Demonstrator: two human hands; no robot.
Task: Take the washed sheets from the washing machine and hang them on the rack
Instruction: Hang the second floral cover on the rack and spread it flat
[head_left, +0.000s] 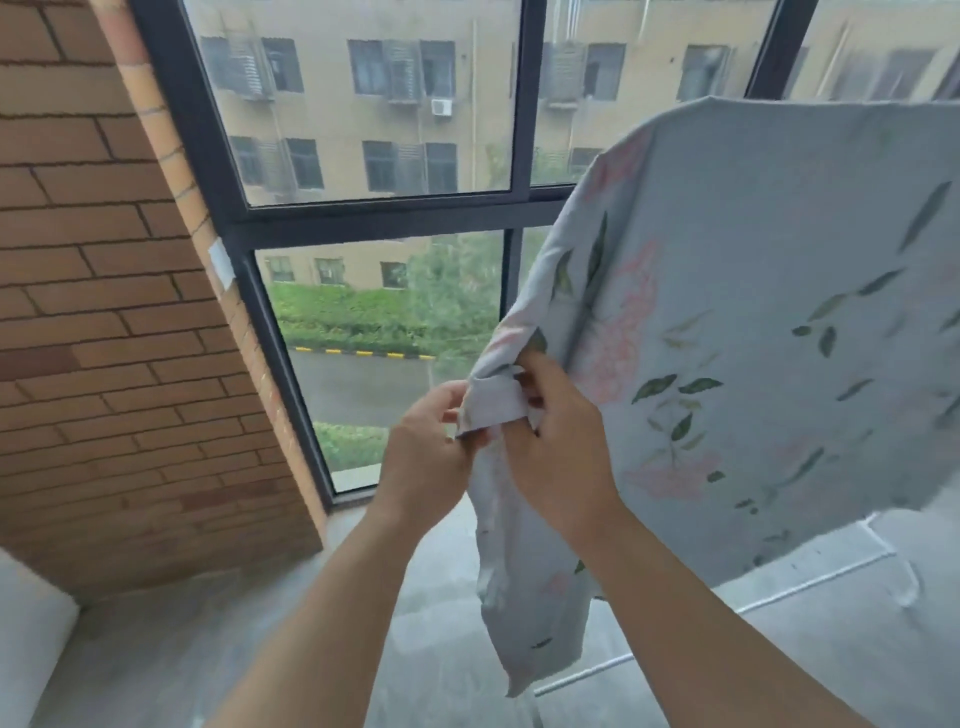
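Head view: the floral sheet (753, 312) drapes over the rack (831, 577), above and to the right of both hands. The left hand (421, 462) and right hand (561, 452) pinch its bunched corner between them. It would be best to draw that corner outward and smooth the fold flat.

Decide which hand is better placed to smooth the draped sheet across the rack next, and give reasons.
Probably the right hand: it grips the fold next to the sheet spread over the rack. The left hand pinches the outer edge, farther from it.
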